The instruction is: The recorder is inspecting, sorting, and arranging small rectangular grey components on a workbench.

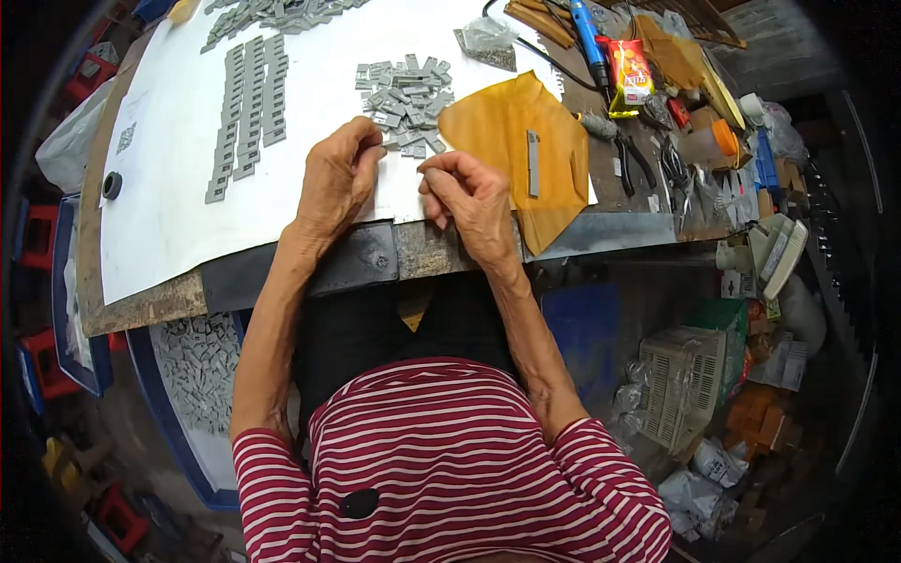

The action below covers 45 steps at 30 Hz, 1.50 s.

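Note:
My left hand [336,183] is at the near side of a loose pile of small grey parts [405,98], its thumb and fingers pressed together in a pinch. A short gap to the right, my right hand [469,202] has its fingers curled in, thumb against forefinger. Whatever either hand may hold is too small or hidden. Under both lies a large white sheet [174,197] along the table edge. Beside my right hand is a yellow-brown paper [558,188] with a narrow grey strip [533,164] on it.
Long lines of overlapping grey parts [249,108] lie at left, with another heap [272,14] behind. A black ring [112,185] sits at the left edge. Pliers [633,164], a blue pen-shaped tool [589,42] and a red-yellow packet [630,75] crowd the right. A blue-rimmed tray [150,413] of parts stands below.

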### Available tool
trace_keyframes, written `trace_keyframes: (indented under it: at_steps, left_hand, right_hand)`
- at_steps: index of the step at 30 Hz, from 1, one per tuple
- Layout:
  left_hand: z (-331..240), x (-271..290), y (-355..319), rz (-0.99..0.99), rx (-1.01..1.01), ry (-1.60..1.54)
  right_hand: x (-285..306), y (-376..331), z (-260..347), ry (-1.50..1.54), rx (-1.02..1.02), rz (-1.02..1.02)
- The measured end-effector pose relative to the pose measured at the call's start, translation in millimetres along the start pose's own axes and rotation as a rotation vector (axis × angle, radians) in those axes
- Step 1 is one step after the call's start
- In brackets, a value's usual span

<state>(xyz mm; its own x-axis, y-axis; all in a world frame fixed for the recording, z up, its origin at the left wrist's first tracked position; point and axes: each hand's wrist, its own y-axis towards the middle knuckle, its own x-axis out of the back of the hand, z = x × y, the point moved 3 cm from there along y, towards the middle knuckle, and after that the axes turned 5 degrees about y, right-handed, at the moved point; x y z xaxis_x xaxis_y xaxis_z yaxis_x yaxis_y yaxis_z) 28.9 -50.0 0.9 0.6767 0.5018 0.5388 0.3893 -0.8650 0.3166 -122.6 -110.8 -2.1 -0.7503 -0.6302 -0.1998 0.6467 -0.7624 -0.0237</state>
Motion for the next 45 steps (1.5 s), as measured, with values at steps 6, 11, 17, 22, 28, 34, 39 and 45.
trace_keyframes:
  at_steps: [6,11,17,22,28,34,39,45]
  left_hand:
    - [-4,6,-1,0.002,0.033,-0.067]
    - [-4,6,-2,0.024,0.091,-0.137]
    - [2,2,-3,0.091,0.155,-0.255]
    - [7,0,-2,0.150,0.231,-0.367]
    - [7,-1,-1,0.174,0.276,-0.375]
    - [6,-4,-1,0.175,0.259,-0.386]
    - [3,-5,0,0.143,0.263,-0.421]
    - [4,-3,0,0.138,0.250,-0.492]
  right_hand:
    - [33,-3,37,-0.209,0.137,-0.148]
    - [92,21,44,-0.544,0.264,-0.295]
    - [148,49,19,-1.062,0.442,-0.268]
    - [143,49,21,-1.151,0.491,-0.177]
    - [140,47,27,-1.208,0.462,-0.107]
    - [134,47,31,-1.233,0.476,-0.084]
    - [132,48,32,-1.206,0.471,-0.074]
    - [131,49,29,-1.273,0.522,-0.131]
